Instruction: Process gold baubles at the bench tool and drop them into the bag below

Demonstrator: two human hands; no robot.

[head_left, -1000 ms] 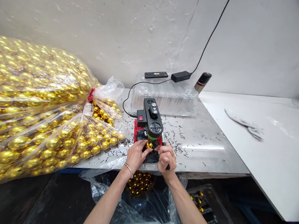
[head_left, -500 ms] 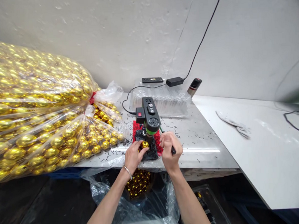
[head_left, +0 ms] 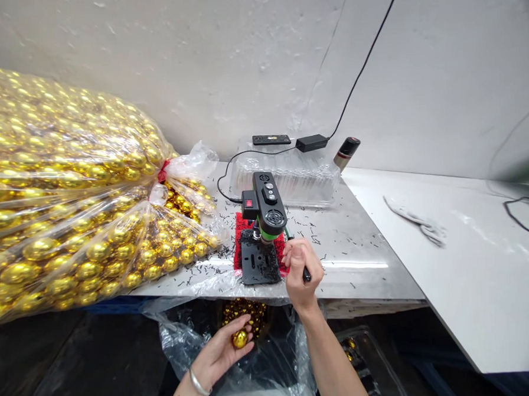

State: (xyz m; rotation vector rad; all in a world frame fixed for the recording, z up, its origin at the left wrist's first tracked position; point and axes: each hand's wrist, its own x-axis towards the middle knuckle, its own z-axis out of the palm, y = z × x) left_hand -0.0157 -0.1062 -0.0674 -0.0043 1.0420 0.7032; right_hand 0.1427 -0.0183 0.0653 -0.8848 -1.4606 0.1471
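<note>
My left hand (head_left: 225,345) is below the table edge, over the plastic-lined container, with its fingers around a shiny gold ball (head_left: 240,339). More gold balls (head_left: 246,311) lie in the container just beyond it. My right hand (head_left: 302,267) is closed around the black lever handle (head_left: 306,274) at the right side of a small black and green machine (head_left: 270,212). Under the machine's head, the slotted black base plate (head_left: 260,266) shows bare, on a red mat (head_left: 239,253) strewn with black shreds.
Large clear bags of gold balls (head_left: 60,185) fill the left. Behind the machine sits a clear plastic package (head_left: 290,179) with a black adapter (head_left: 312,143) on it. A spray can (head_left: 347,152) leans near the wall. Gloves (head_left: 414,219) lie on the white table (head_left: 463,270).
My left hand has moved from the machine's base down to the container, with a gold ball in it. The base plate is now uncovered. My right hand stays on the lever.
</note>
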